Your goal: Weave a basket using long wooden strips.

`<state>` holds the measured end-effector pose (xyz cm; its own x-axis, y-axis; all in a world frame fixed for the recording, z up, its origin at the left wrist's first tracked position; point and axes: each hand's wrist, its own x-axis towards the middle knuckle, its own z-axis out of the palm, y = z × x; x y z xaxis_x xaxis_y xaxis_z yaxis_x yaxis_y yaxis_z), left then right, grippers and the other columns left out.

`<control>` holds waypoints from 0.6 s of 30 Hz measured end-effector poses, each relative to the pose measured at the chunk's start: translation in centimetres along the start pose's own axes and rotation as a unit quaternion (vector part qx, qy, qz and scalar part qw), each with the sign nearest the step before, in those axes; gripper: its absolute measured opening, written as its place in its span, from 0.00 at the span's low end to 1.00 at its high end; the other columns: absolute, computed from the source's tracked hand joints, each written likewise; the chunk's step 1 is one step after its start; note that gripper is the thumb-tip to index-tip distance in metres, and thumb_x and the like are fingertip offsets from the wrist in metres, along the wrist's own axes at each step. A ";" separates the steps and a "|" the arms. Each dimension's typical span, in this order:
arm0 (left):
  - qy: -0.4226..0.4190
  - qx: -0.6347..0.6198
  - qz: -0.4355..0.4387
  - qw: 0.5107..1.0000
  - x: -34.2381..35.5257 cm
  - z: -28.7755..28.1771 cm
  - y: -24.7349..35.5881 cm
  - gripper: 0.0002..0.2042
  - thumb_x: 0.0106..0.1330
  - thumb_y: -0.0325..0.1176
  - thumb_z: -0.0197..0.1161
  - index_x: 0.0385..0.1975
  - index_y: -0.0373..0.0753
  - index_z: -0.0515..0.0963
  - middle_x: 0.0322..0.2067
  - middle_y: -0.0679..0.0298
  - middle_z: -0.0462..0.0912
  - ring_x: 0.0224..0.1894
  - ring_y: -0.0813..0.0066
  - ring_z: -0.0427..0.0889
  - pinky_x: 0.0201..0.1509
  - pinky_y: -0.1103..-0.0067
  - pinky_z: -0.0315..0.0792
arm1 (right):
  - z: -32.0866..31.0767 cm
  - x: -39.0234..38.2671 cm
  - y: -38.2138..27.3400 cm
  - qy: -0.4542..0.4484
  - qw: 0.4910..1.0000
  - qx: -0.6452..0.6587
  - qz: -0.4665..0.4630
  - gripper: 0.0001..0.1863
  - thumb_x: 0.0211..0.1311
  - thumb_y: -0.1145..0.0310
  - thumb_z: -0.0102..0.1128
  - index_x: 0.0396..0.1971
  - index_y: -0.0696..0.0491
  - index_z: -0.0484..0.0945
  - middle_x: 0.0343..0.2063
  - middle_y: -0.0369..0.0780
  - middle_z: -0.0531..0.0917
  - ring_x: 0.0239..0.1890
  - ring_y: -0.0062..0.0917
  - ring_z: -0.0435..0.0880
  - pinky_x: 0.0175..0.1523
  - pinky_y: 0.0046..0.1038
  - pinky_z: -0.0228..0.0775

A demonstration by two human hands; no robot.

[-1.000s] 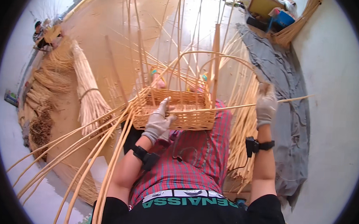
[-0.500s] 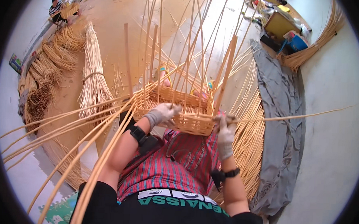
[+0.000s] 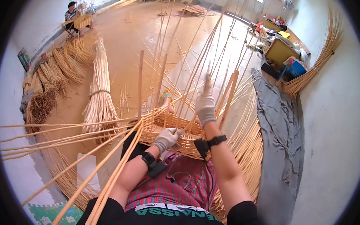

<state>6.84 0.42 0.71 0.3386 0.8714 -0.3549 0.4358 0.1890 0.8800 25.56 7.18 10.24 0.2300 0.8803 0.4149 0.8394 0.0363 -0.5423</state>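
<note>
A partly woven willow basket (image 3: pixel 155 132) sits over my lap, with long rods (image 3: pixel 101 161) trailing left from its corner and tall stakes (image 3: pixel 231 96) rising from it. My gloved left hand (image 3: pixel 169 138) grips the near wall, fingers bent over the weave. My gloved right hand (image 3: pixel 207 95) is raised among the upright rods at the basket's right, fingers pointing up and smeared by motion; whether they hold a rod is unclear. My right wrist hides part of the basket.
Willow bundles (image 3: pixel 98 89) lie along the left, loose rods (image 3: pixel 246 163) at the right beside a grey cloth (image 3: pixel 279 149). A co-worker (image 3: pixel 71 17) sits far left. A blue bin (image 3: pixel 295 69) and clutter stand back right, near a leaning bundle (image 3: pixel 314 68).
My right hand has risen from the basket's right side to among the upright rods. The long rod reaching right no longer shows horizontal. The view has tilted up, showing more of the room.
</note>
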 end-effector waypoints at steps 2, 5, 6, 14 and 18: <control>0.035 0.051 0.074 0.995 0.3 0.1 -0.4 0.23 0.68 0.55 0.65 0.37 0.37 0.86 0.29 0.56 0.87 0.33 0.70 0.85 0.39 0.71 0.76 | -1.1 -4.8 1.3 0.100 0.829 0.548 0.053 0.30 0.72 0.72 0.54 0.72 0.50 0.61 0.32 0.40 0.81 0.32 0.29 0.80 0.40 0.26 0.76; 0.033 0.062 0.020 0.997 0.0 0.3 -1.0 0.19 0.66 0.50 0.70 0.29 0.37 0.84 0.24 0.67 0.85 0.28 0.79 0.80 0.33 0.74 0.75 | -2.7 -14.0 4.0 0.193 0.838 0.510 -0.002 0.16 0.78 0.64 0.50 0.60 0.50 0.67 0.27 0.35 0.74 0.26 0.20 0.71 0.35 0.29 0.73; 0.027 0.072 0.030 0.997 0.1 0.3 -1.0 0.17 0.65 0.47 0.72 0.32 0.36 0.84 0.26 0.66 0.86 0.28 0.79 0.79 0.32 0.74 0.75 | -2.3 -15.7 4.7 0.168 0.675 0.716 -0.057 0.12 0.80 0.60 0.49 0.54 0.50 0.68 0.25 0.34 0.72 0.25 0.17 0.68 0.35 0.29 0.72; 0.156 0.126 0.154 0.968 3.2 1.0 2.4 0.31 0.48 0.55 0.81 0.43 0.38 0.79 0.35 0.57 0.87 0.38 0.64 0.87 0.45 0.68 0.76 | -2.9 -17.7 3.5 0.230 0.768 0.577 0.154 0.13 0.82 0.56 0.41 0.44 0.50 0.67 0.20 0.32 0.65 0.22 0.18 0.66 0.36 0.30 0.73; 0.186 0.149 0.106 0.965 1.6 0.7 3.6 0.34 0.45 0.52 0.83 0.47 0.37 0.77 0.35 0.53 0.87 0.41 0.56 0.86 0.48 0.67 0.76 | -4.8 -17.7 1.6 0.183 0.844 0.471 0.178 0.12 0.83 0.60 0.40 0.45 0.53 0.67 0.19 0.33 0.70 0.22 0.21 0.73 0.38 0.28 0.75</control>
<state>9.58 2.19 3.06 0.1473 0.9890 0.0099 0.6292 -0.1014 0.7706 25.19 -10.61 5.49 0.6671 0.7157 0.2067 -0.0408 0.3122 -0.9492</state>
